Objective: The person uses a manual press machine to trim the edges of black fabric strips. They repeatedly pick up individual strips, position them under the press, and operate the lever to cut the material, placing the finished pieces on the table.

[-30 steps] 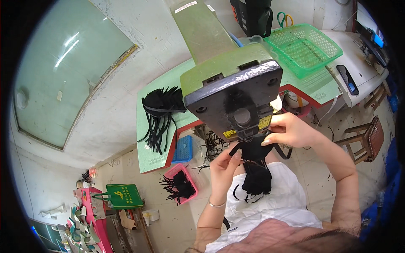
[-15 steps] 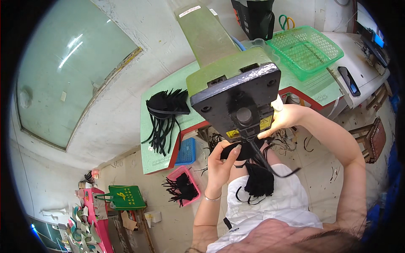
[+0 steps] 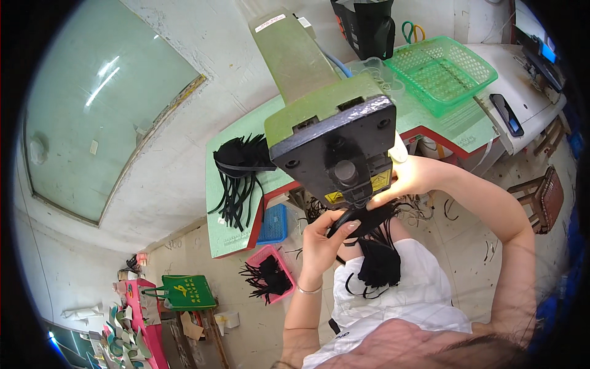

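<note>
A black fabric piece (image 3: 364,222) with dangling strips sits under the tool end of a green machine head with a black front plate (image 3: 337,144). My left hand (image 3: 326,240) pinches its near left edge, thumb on top and fingers beneath. From the right, my right hand (image 3: 405,179) reaches under the machine head, thumb at the far edge of the piece. The plate hides part of the right fingers. A bunch of black fabric pieces (image 3: 380,263) rests on my lap, on white clothing.
On the green table (image 3: 224,237) lies a pile of black stripped pieces (image 3: 238,178). A green plastic basket (image 3: 442,71) and a phone (image 3: 507,115) are at the far right. A pink basket (image 3: 284,270) with black pieces, a blue crate (image 3: 272,224) and a green bag (image 3: 187,292) stand lower left.
The fabric piece has turned and tilted in my left hand, now showing a curved edge. Its long strap no longer sticks out to the right. The view has shifted slightly.
</note>
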Tool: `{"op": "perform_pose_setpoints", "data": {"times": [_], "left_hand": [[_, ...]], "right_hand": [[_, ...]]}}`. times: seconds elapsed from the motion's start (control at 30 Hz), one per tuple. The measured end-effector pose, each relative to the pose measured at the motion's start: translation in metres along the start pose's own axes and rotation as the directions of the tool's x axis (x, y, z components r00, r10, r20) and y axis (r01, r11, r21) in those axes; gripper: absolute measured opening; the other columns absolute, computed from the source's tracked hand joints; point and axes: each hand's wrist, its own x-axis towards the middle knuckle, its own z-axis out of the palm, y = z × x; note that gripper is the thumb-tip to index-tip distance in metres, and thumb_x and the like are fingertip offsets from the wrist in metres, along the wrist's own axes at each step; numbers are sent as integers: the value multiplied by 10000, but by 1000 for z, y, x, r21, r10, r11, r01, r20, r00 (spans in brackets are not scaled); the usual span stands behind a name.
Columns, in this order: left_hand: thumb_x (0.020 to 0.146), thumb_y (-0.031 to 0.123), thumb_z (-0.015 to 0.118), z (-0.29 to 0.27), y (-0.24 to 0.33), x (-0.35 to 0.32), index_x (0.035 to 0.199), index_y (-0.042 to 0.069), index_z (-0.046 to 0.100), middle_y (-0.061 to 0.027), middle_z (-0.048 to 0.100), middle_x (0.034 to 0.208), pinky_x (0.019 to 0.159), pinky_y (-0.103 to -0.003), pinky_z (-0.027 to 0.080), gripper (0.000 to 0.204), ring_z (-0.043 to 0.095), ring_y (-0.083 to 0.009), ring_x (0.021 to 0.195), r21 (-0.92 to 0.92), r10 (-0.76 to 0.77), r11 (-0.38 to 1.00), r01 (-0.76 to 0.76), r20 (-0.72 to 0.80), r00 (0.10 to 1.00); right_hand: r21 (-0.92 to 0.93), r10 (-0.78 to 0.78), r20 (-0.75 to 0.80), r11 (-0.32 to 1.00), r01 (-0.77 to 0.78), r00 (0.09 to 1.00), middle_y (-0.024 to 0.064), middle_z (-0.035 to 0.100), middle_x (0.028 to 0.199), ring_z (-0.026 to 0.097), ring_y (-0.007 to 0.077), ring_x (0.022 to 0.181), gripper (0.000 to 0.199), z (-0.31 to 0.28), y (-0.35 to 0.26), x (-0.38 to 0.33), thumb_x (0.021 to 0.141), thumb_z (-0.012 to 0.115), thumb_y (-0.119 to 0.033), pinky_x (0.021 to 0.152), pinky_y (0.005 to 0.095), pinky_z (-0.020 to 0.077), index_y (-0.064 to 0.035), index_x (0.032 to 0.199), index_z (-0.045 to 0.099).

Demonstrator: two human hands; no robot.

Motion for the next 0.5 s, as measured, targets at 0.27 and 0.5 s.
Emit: {"op": "perform_pose_setpoints", "data": {"times": [0.27,0.5], "left_hand": [[827,130,688,29,-43,-22,849,31,592,-6,622,838,724,-203,412,140,533,-61,760,-422,-6,901,-101,-245,969],[874,113,623,54,-70,-43,1010,14,607,-36,631,965,791,-240,429,170,569,-107,873,-619,-107,776,-119,-315,943]], "right_hand": [[523,70,-62,852,-27,996,-71,454,670,374,21,625,287,57,61,-26,920,559,-305,537,203,334,-31,951,640],[489,34,-408,852,187,912,-61,376,581,346,13,556,342,88,46,-19,908,588,-209,473,231,279,-25,636,493]]}}
